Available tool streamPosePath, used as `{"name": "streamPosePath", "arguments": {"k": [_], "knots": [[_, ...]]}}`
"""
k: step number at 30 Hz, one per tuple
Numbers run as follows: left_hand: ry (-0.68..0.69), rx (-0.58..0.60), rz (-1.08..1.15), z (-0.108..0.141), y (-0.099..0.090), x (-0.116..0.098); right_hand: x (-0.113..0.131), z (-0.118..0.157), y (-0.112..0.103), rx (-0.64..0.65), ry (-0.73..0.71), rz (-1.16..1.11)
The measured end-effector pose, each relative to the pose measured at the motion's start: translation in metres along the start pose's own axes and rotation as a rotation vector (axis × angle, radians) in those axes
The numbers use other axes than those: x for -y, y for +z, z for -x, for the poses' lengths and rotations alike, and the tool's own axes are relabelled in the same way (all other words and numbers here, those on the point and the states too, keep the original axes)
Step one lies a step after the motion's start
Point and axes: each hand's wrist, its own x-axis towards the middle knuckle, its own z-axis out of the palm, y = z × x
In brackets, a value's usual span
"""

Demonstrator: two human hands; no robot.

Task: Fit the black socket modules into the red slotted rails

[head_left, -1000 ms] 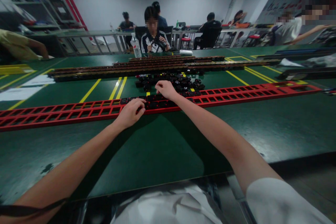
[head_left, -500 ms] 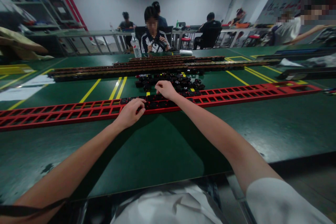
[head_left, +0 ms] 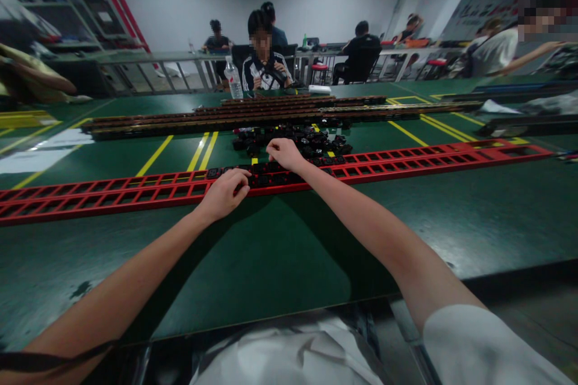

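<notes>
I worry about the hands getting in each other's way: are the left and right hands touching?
Apart. In the head view, black parts in the red slotted frame show between the left hand and right hand.

Frame (head_left: 280, 189) lies crosswise on counter (head_left: 289, 252), small parts (head_left: 275, 180) in its middle cells. Behind it, loose pile (head_left: 316, 143); behind pile, strips (head_left: 271, 115), then bottle (head_left: 235, 83). Paper sheets (head_left: 40, 155) left of pile.

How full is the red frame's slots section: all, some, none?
Some: the red frame has black parts in its middle slots; green table shows through slots nearer both ends.
</notes>
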Motion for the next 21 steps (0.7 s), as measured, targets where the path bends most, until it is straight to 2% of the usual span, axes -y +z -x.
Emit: {"name": "streamPosePath", "arguments": {"k": [21], "knots": [[-0.030,0.002,0.015,-0.0009,-0.0010,-0.0016,0.0021,0.0003,-0.0013,0.002,-0.016,0.012]]}}
